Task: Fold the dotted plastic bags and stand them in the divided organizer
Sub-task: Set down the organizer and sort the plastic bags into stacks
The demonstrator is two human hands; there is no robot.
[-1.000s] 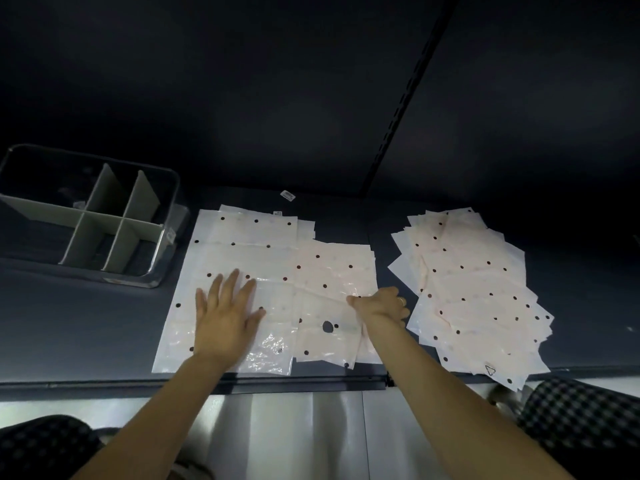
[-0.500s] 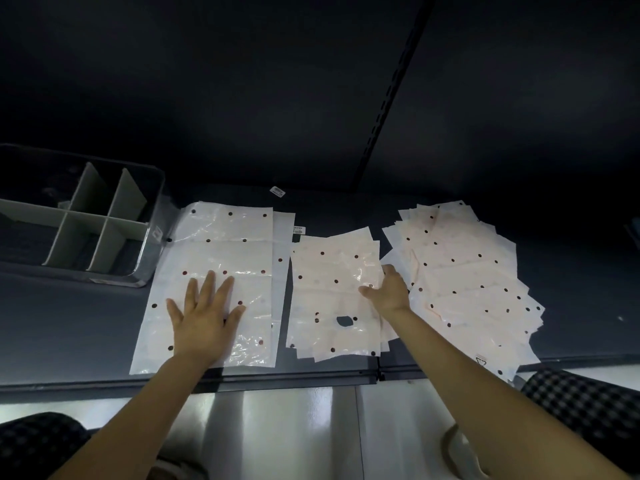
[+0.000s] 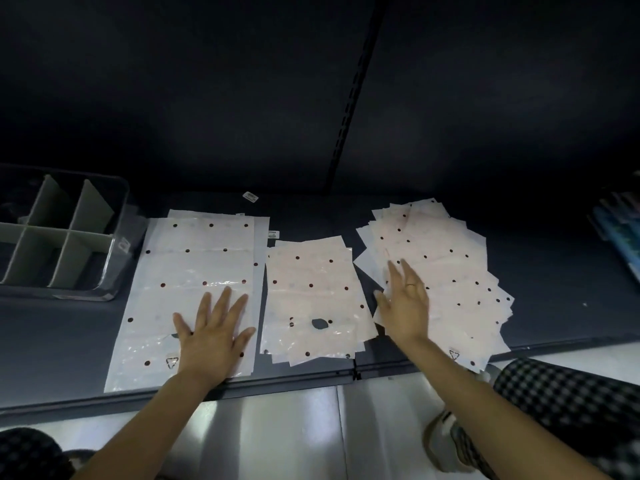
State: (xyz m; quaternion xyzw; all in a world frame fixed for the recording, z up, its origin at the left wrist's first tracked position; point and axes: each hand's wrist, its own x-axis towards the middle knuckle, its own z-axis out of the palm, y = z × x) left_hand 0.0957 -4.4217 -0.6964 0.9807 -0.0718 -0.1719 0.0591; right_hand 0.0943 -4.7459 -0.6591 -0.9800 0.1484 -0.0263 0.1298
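A large dotted plastic bag (image 3: 197, 268) lies flat on the dark shelf, with my left hand (image 3: 213, 336) pressed flat on its near part, fingers spread. Right of it lies a smaller stack of dotted bags (image 3: 311, 299) with a handle hole. Further right is a fanned pile of dotted bags (image 3: 446, 268). My right hand (image 3: 405, 303) rests open over the left edge of that pile, holding nothing. The clear divided organizer (image 3: 114, 244) with grey partitions stands at the far left, its visible compartments without bags.
A small white label (image 3: 250, 196) lies at the back of the dark shelf (image 3: 554, 289). Blue packaged items (image 3: 623, 233) sit at the far right edge. The shelf's front lip (image 3: 294, 379) runs below the bags; a shoe (image 3: 446, 441) and checked trouser legs show beneath.
My right hand let go of the middle stack and moved right onto the fanned pile, opening its fingers. The middle stack now lies apart from the large bag. My left hand stayed flat.
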